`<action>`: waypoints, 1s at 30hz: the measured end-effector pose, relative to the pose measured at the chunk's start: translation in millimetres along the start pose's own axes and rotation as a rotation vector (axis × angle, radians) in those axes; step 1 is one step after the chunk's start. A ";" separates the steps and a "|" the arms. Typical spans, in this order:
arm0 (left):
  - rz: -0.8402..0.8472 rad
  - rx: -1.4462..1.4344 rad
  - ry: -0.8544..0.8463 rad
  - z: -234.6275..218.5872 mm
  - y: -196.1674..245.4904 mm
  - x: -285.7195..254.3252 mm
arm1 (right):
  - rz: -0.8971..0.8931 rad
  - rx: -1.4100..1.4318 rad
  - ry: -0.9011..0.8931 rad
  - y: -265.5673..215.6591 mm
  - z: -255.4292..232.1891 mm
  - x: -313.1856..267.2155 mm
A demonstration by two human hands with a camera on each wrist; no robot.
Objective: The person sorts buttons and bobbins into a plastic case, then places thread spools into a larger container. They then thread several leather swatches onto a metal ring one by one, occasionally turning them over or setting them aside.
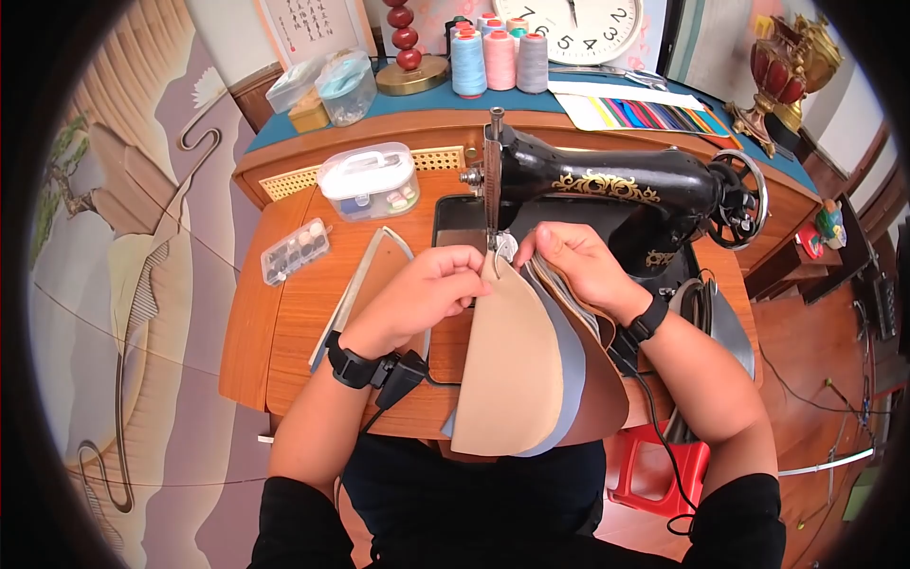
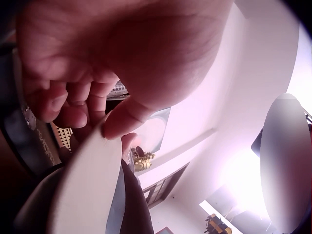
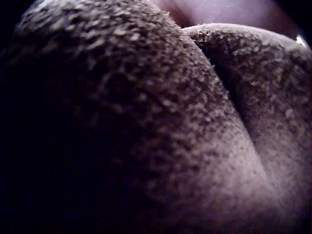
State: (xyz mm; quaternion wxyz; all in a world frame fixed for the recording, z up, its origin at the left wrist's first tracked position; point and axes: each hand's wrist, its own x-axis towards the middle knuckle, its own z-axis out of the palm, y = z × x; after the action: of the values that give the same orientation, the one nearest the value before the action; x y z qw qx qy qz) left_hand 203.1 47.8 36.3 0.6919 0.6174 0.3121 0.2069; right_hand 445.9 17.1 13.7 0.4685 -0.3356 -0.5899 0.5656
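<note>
With the left hand [image 1: 431, 296] pinching the beige leather-like panel [image 1: 510, 375] and right hand [image 1: 590, 270] gripping bunched panels [image 1: 571, 302], edges should ideally meet flush.

1. The bare left hand [image 2: 141, 48] is cut off by its wrist view's top edge;
2. the bare right hand [image 1: 586, 268] has fingers hidden behind folded grey-and-brown panels [image 1: 567, 292]; its wrist view is dark, blurred fuzz;
3. the cream rounded panel [image 1: 512, 365] mostly hides a slate-blue one [image 1: 574, 370];
4. the round white clock [image 1: 578, 28] is cut off above.
</note>
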 end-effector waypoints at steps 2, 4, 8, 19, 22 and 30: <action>-0.012 -0.016 0.009 -3.3 -1.3 1.6 | -0.001 -0.005 -0.005 0.9 -1.0 1.3; 0.007 -0.093 0.077 -2.8 -3.2 2.4 | 0.003 -0.005 -0.007 4.4 -2.2 0.8; 0.019 -0.143 0.100 -2.2 -1.6 2.5 | -0.029 -0.099 -0.034 5.7 -2.8 1.2; 0.015 -0.090 0.078 2.5 0.3 1.1 | -0.055 -0.184 -0.104 -3.2 -2.0 -0.1; 0.008 -0.027 0.103 3.6 -1.2 2.1 | -0.025 -0.255 -0.122 -4.2 -2.8 -0.7; -0.038 0.008 0.134 3.5 -1.2 0.9 | -0.013 -0.155 -0.097 2.3 -4.9 0.8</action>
State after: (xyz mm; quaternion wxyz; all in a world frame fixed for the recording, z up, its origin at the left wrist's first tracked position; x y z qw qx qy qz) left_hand 206.1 45.7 35.1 0.6708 0.5989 0.3702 0.2331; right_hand 449.9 19.9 11.2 0.4155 -0.3393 -0.6561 0.5308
